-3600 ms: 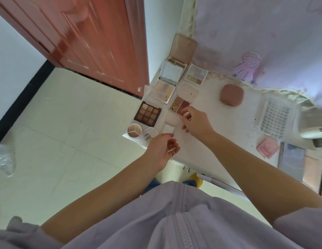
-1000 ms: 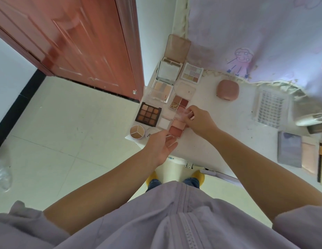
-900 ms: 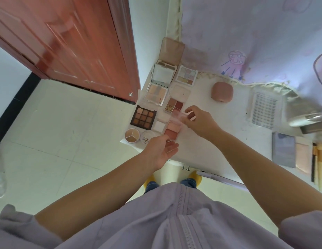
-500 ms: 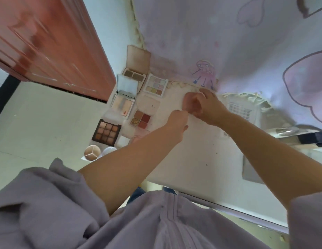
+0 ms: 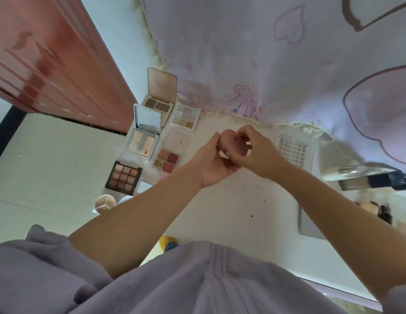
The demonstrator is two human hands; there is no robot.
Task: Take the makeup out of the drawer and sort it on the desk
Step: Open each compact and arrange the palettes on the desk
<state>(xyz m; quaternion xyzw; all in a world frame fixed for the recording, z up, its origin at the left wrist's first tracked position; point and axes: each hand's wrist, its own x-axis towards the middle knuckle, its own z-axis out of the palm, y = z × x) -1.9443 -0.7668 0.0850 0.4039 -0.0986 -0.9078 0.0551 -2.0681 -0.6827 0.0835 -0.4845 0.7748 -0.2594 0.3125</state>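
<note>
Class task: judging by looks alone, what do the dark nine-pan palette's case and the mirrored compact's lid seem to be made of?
Dark nine-pan palette: the case looks like matte black plastic, since its frame shows no glare.
Mirrored compact: the lid seems to hold a glossy mirror in a pale, probably plastic rim, since it gives a flat grey reflection.

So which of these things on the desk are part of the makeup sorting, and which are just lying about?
Part of the job:
- pink compact, held by left hand and right hand
- dark nine-pan palette
- pastel palette
- mirrored palette
- red-toned quad
- round three-part pot

Just lying about:
- red door
- printed cloth
</note>
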